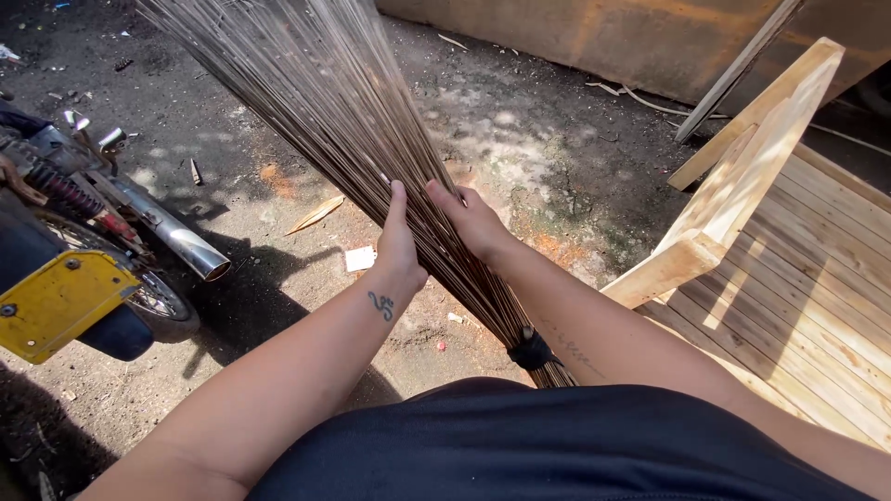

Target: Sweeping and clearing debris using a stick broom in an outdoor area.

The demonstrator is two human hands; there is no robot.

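A long bundle of thin brown sticks (316,93), a stick broom, slants from the top left down to my lap. A black band (531,353) ties it near its lower end. My left hand (399,243) presses flat against the left side of the bundle with the thumb up. Against the right side lies my right hand (471,221), fingers reaching in among the sticks. The two hands clasp the bundle between them at mid-length.
A motorcycle rear with a chrome exhaust pipe (172,237) and a yellow plate (58,301) stands at the left. A pale wooden slatted bench (789,250) is at the right. The dirt ground holds a dry leaf (316,215) and a white scrap (360,259).
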